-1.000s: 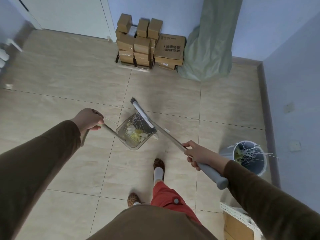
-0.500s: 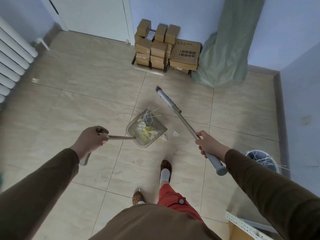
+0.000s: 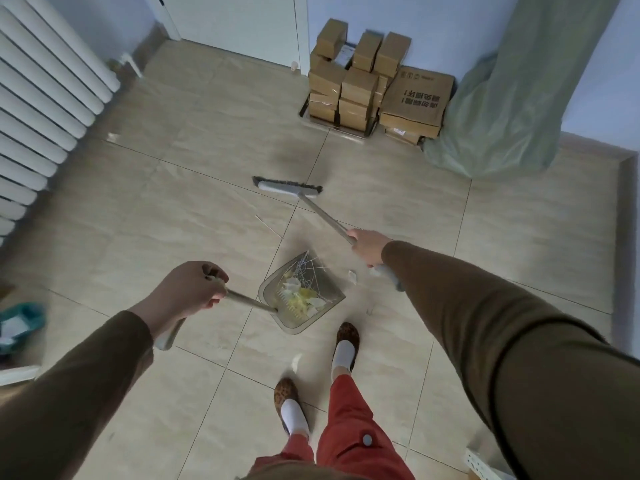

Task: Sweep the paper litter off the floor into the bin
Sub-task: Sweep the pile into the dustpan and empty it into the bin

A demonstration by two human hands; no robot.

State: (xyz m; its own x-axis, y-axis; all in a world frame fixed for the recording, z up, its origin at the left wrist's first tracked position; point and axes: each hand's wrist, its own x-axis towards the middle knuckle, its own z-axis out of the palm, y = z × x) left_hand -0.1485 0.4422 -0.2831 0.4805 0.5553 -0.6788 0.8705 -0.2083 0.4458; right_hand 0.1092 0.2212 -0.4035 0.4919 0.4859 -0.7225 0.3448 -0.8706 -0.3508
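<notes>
While left hand (image 3: 188, 292) grips dustpan (image 3: 302, 299) holding yellow-white scraps, right hand (image 3: 369, 245) grips broom (image 3: 289, 188).

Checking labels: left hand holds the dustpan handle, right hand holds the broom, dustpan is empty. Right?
One thing is off: the dustpan is not empty. The head view shows white and yellow paper scraps and thin strips lying in it. The rest stands: the left hand holds the dustpan handle and the right hand holds the broom.
</notes>
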